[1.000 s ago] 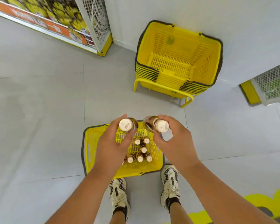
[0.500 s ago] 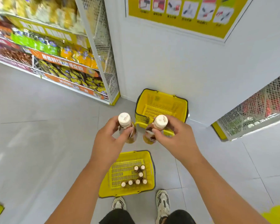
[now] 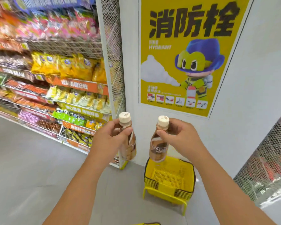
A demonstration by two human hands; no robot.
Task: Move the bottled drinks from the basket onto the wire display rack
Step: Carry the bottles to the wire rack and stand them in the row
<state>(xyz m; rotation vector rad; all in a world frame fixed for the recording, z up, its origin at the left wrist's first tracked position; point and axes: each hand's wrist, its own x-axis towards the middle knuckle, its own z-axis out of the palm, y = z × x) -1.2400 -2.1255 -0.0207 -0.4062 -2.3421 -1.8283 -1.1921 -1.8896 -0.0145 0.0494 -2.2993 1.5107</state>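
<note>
I hold two brown coffee bottles with cream caps upright at chest height. My left hand (image 3: 109, 140) grips the neck of the left bottle (image 3: 129, 146). My right hand (image 3: 180, 137) pinches the neck of the right bottle (image 3: 158, 148) just under its cap. The yellow basket (image 3: 146, 223) that holds the other bottles shows only as a sliver of rim at the bottom edge. A wire mesh rack (image 3: 115, 62) full of snack packs stands at the left; another mesh rack (image 3: 269, 161) is at the right.
A stack of empty yellow baskets (image 3: 169, 179) on a yellow stand sits on the floor against the white wall, right below the bottles. A yellow fire hydrant poster (image 3: 190, 54) hangs on that wall. Grey tiled floor (image 3: 31, 168) spreads to the left.
The view has tilted up from the floor to the wall and shelves. Both hands rose with their bottles, and the basket of bottles slid almost out of view at the bottom.
</note>
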